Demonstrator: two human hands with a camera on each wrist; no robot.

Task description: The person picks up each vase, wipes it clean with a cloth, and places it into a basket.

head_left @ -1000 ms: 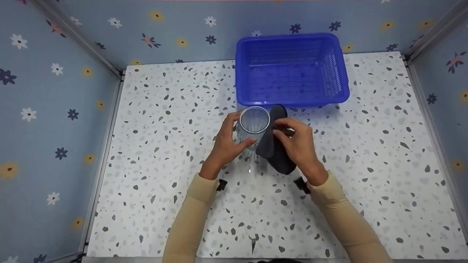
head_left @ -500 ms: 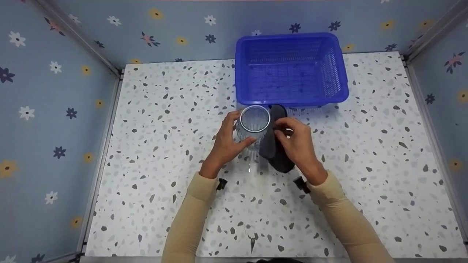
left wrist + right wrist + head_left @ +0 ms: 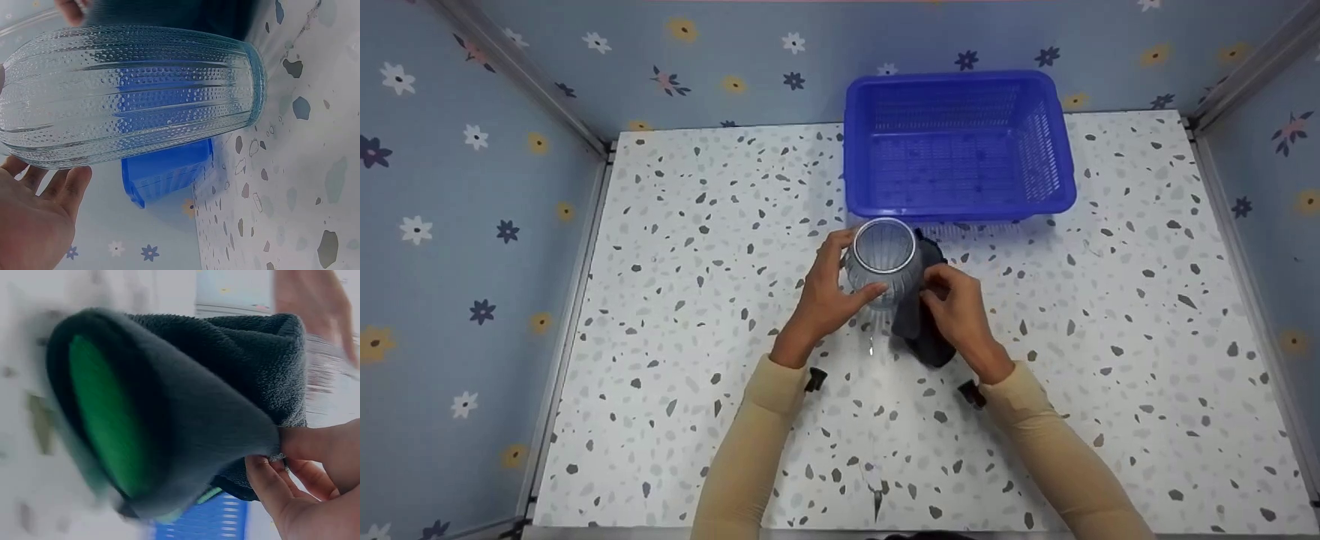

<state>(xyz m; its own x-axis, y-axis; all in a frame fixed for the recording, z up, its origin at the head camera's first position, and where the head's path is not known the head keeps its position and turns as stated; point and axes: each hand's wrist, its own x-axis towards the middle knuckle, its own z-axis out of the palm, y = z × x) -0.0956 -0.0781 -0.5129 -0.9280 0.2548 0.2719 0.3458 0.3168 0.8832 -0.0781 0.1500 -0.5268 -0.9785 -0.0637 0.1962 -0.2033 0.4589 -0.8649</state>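
White speckled surface [image 3: 682, 315], boxed in by blue flowered walls [image 3: 457, 225] at left, back and right, metal rails [image 3: 577, 300] along the side edges; wide bare stretch on the left half, narrower bare strip on the right beyond the basket and down the near side. Left hand [image 3: 823, 296] wrapped round a ribbed glass [image 3: 883, 259], fingers curled on its far side and thumb on the near side, mouth facing up toward the head camera, held above the middle of the surface; seen from the left wrist as lying sideways across the view [image 3: 129, 95]. Touching the glass on its right, a dark cloth [image 3: 919, 319], pinched by the right hand [image 3: 956, 315]; green lining inside the fold [image 3: 107, 422] in the right wrist view. Behind both, just past the glass rim, a blue basket [image 3: 956, 202] against the back wall.
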